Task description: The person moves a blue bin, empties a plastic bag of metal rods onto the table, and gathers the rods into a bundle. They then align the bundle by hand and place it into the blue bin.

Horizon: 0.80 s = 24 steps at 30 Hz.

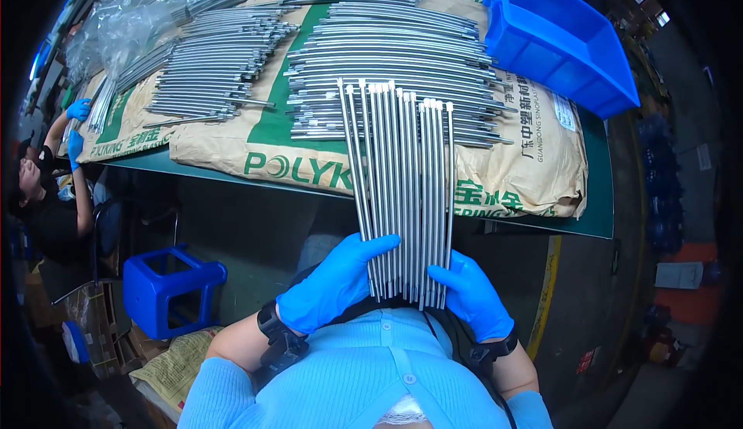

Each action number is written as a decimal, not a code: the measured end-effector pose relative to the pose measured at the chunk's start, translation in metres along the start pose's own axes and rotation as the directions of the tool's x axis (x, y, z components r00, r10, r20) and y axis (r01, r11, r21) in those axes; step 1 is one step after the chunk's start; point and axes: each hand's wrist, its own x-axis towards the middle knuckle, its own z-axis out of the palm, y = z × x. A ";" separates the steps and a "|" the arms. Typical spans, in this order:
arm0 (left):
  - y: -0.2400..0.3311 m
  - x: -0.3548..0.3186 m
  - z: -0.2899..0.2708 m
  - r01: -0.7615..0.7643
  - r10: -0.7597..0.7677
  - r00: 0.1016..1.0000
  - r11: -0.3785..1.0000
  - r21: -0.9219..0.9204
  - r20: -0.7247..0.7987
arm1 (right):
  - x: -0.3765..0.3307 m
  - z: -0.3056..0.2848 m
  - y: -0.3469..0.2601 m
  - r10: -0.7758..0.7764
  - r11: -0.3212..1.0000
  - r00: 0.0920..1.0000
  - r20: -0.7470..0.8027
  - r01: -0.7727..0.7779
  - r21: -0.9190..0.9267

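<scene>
Both my hands wear blue gloves and hold one fanned bundle of thin silver metal rods in front of my chest. My left hand grips the bundle's lower left side, its thumb lying across the front. On the lower right side, my right hand clasps the outer rods, thumb also in front. The rods stand nearly upright, with small whitish tips at uneven heights on top. Behind them, a wide pile of similar rods lies crosswise on printed brown paper sacks. The fingers behind the bundle are hidden.
A second rod pile lies left, near clear plastic film. A blue bin sits at the table's far right. Under the green table edge stands a blue stool. At far left, a co-worker's gloved hand touches rods.
</scene>
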 end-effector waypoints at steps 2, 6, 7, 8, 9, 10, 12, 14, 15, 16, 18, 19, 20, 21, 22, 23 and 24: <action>-0.001 0.001 -0.001 0.011 -0.011 1.000 1.000 -0.021 0.006 | 0.003 0.001 -0.004 -0.010 1.000 1.000 0.008 0.010 -0.008; 0.002 -0.005 0.001 -0.003 0.002 0.998 1.000 0.009 0.057 | 0.004 0.007 -0.001 -0.013 1.000 0.999 0.044 0.014 -0.027; 0.001 -0.005 -0.001 0.007 -0.008 0.996 1.000 0.011 0.090 | 0.005 0.009 -0.001 -0.016 0.999 0.998 0.060 0.018 -0.037; -0.001 -0.005 -0.002 0.015 -0.017 0.992 1.000 0.014 0.124 | 0.006 0.013 -0.002 -0.015 0.999 0.998 0.061 0.017 -0.040; -0.002 -0.005 -0.004 0.023 -0.026 0.987 1.000 0.016 0.157 | 0.007 0.017 -0.003 0.014 1.000 0.997 0.071 -0.012 -0.025; -0.002 -0.003 -0.004 0.020 -0.022 0.987 1.000 0.014 0.157 | 0.008 0.022 -0.004 0.042 0.999 0.996 0.082 -0.042 -0.010; 0.000 0.003 -0.002 -0.021 0.003 0.957 0.998 0.060 0.291 | 0.009 0.028 -0.007 0.072 0.997 0.992 0.099 -0.073 0.003; 0.004 0.000 -0.001 -0.049 0.017 0.936 0.995 0.082 0.353 | 0.008 0.032 -0.010 0.101 0.987 0.988 0.113 -0.086 -0.134; 0.006 -0.004 0.000 -0.064 0.021 0.934 0.992 0.108 0.356 | 0.009 0.034 -0.011 0.115 0.975 0.986 0.118 -0.089 -0.202; 0.009 -0.009 0.002 -0.078 0.025 0.933 0.988 0.134 0.360 | 0.010 0.036 -0.014 0.114 0.975 0.986 0.122 -0.087 -0.204; 0.011 -0.011 0.005 -0.082 0.016 0.925 0.984 0.159 0.379 | 0.015 0.036 -0.021 0.076 0.832 0.980 0.182 0.038 -0.553; 0.014 -0.015 0.004 -0.069 0.009 0.931 0.986 0.151 0.365 | 0.016 0.037 -0.025 0.070 0.708 0.973 0.222 0.108 -0.698; 0.017 -0.020 0.004 -0.056 0.002 0.936 0.988 0.144 0.352 | 0.015 0.038 -0.031 0.066 0.704 0.973 0.222 0.112 -0.701; 0.019 -0.023 0.005 -0.043 -0.006 0.941 0.990 0.136 0.340 | 0.011 0.040 -0.041 0.121 0.564 0.961 0.247 0.138 -0.814; 0.022 -0.028 0.007 -0.055 0.006 0.939 0.989 0.134 0.344 | 0.005 0.043 -0.052 0.184 0.402 0.946 0.266 0.175 -0.899; 0.025 -0.032 0.009 -0.033 0.005 0.939 0.997 0.076 0.343 | -0.001 0.047 -0.062 0.248 0.227 0.930 0.272 0.218 -0.949; 0.028 -0.038 0.010 -0.016 0.010 0.942 1.000 0.014 0.335 | -0.009 0.050 -0.071 0.252 0.219 0.925 0.285 0.232 -0.948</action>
